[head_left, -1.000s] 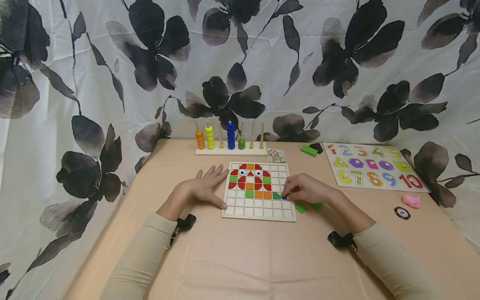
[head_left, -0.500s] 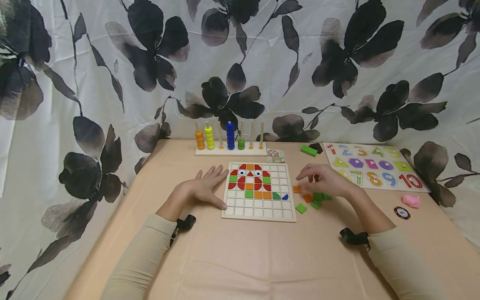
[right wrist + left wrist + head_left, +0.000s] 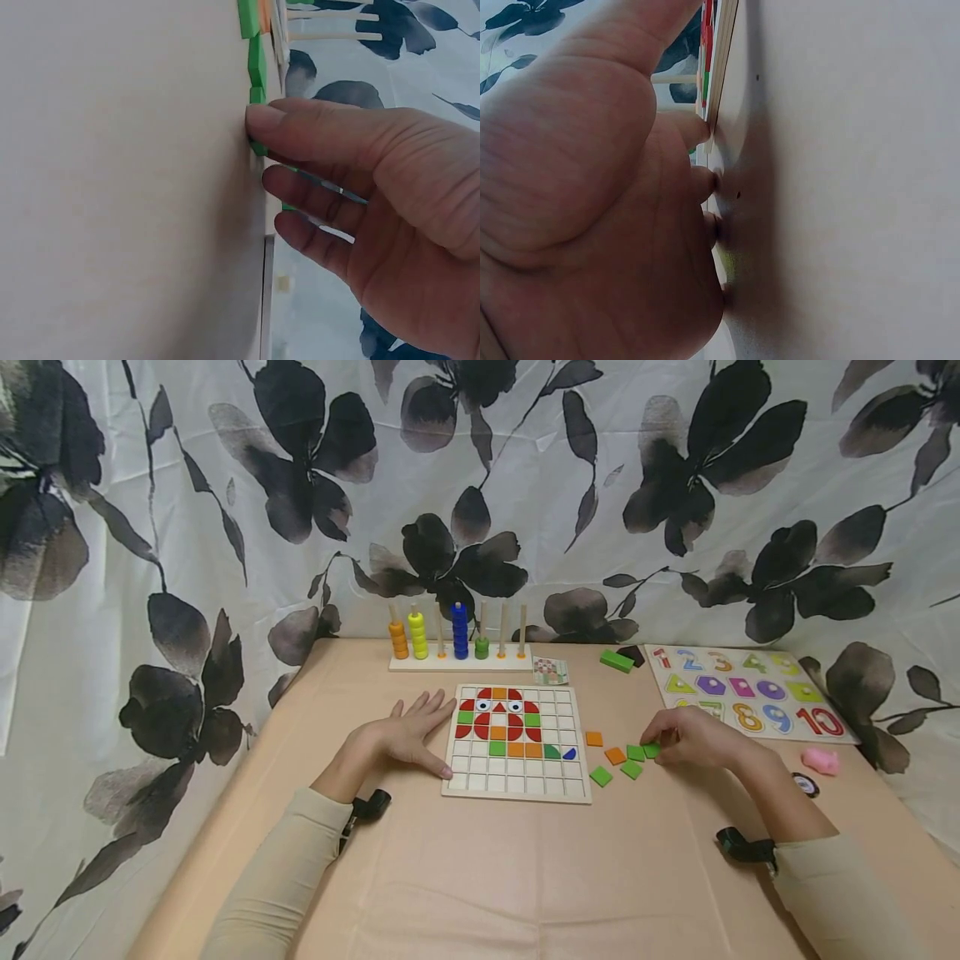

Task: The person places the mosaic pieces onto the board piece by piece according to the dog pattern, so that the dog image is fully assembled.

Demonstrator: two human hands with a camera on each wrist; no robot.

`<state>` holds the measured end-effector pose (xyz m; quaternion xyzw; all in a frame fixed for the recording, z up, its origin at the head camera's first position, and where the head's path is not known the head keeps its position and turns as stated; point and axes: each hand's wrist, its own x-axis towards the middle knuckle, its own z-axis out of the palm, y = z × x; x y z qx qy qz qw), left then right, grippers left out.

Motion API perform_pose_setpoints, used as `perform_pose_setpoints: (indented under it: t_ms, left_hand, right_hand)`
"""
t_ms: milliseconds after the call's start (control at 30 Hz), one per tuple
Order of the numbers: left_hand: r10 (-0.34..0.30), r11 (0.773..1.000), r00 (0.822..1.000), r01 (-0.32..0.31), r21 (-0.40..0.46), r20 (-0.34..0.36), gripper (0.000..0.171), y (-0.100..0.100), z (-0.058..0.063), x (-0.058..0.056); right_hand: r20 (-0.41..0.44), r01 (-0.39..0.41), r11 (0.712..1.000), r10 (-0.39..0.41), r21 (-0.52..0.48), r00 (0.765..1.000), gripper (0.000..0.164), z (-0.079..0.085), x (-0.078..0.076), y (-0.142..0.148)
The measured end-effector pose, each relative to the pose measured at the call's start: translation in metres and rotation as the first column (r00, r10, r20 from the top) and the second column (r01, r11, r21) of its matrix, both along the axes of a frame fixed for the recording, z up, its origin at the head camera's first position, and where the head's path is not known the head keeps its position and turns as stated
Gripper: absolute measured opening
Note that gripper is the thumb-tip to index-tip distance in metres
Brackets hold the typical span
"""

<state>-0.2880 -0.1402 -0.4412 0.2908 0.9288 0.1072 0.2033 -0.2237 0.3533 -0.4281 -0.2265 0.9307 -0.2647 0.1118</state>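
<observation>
My left hand (image 3: 397,742) lies spread beside the left side of a white gridded board (image 3: 517,787), thumb tip at its lower edge and fingertips near its upper left. Red, orange and green tiles with two eye pieces form a figure on the grid. Below them runs a row ending in a green rounded piece (image 3: 551,752) and a blue half-round piece (image 3: 569,753). Right of the board, my right hand (image 3: 697,739) pinches a green square tile (image 3: 651,750) between thumb and index finger. The right wrist view shows this green tile (image 3: 259,145) partly covered by the thumb.
Loose orange tiles (image 3: 615,756) and green tiles (image 3: 601,776) lie between board and right hand. Behind stand a peg rack with rings (image 3: 461,665), a small picture card (image 3: 551,672) and green blocks (image 3: 617,661). A number board (image 3: 772,693), pink piece (image 3: 821,761) and round black-and-white disc (image 3: 806,784) are rightward.
My right hand has let go of the blue half-round piece on the board and moved right to the loose tiles, where it now pinches a green one. The left hand has stayed still.
</observation>
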Motion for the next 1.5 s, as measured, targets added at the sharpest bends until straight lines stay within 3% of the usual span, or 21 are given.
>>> perform_pose_setpoints:
  t_ms: [167,333,467,567,767,900,1167,1400,1500]
  left_hand:
    - [-0.004,1.0,1.0,0.004,0.004,0.0,0.128,-0.001,-0.001,0.0]
    - [-0.006,1.0,1.0,0.006,0.006,0.003,0.128,-0.001,-0.002,0.0]
    - [-0.01,1.0,1.0,0.01,0.006,-0.001,0.128,-0.002,-0.002,0.0]
    - [-0.012,1.0,1.0,0.012,0.007,-0.003,0.128,-0.001,-0.002,0.0]
    - [-0.017,1.0,1.0,0.017,0.007,-0.006,0.128,0.001,-0.002,-0.001]
    - [-0.02,1.0,1.0,0.02,0.0,-0.012,0.128,0.002,-0.002,-0.002]
    - [-0.015,1.0,1.0,0.015,-0.01,-0.012,0.128,0.0,-0.002,-0.003]
    - [-0.011,1.0,1.0,0.011,-0.012,-0.013,0.128,-0.001,-0.002,-0.002]
    - [-0.006,1.0,1.0,0.006,-0.008,-0.005,0.128,-0.001,-0.002,-0.001]
  right_hand:
    - [-0.041,0.023,1.0,-0.022,0.002,0.999,0.026,-0.003,-0.001,-0.001]
    - [-0.1,0.044,0.998,-0.048,-0.045,0.994,0.023,0.009,-0.004,-0.024]
    - [-0.133,-0.084,0.989,0.067,-0.122,0.989,0.023,0.021,-0.013,-0.066]
    - [-0.144,-0.208,0.969,0.189,-0.136,0.971,0.023,0.024,-0.018,-0.106]
    - [-0.183,-0.371,0.928,0.358,-0.044,0.916,0.021,0.017,-0.018,-0.181]
    - [-0.227,-0.411,0.911,0.41,0.047,0.883,0.019,0.01,-0.015,-0.209]
    - [-0.252,-0.411,0.897,0.441,0.162,0.862,0.016,-0.001,-0.015,-0.224]
    - [-0.231,-0.435,0.892,0.453,0.126,0.861,0.017,-0.003,-0.015,-0.222]
    - [-0.208,-0.423,0.902,0.431,0.082,0.878,0.019,0.0,-0.015,-0.215]
